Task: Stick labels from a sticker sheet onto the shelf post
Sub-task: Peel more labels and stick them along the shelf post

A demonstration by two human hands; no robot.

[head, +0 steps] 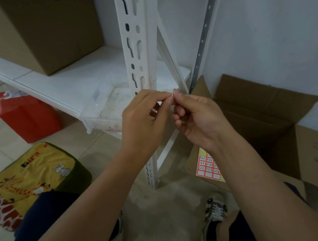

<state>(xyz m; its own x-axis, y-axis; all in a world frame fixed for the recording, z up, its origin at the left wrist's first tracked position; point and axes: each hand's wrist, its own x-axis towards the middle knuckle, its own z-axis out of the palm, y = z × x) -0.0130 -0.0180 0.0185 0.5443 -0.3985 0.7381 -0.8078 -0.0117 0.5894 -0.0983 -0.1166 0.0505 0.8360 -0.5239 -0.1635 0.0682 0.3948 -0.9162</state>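
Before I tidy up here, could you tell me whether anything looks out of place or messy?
The clear plastic tray juts past the shelf edge, speckled with reddish-brown debris. The sticker sheet lies on a flap of the opened cardboard box.

The right forearm (239, 163) hides part of the sticker sheet (205, 166); its writing is illegible.

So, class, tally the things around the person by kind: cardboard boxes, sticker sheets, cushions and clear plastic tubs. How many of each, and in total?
Cardboard boxes: 2 (closed one on the shelf, open one on the floor)
Sticker sheets: 1
Cushions: 1
Clear plastic tubs: 1
Total: 5
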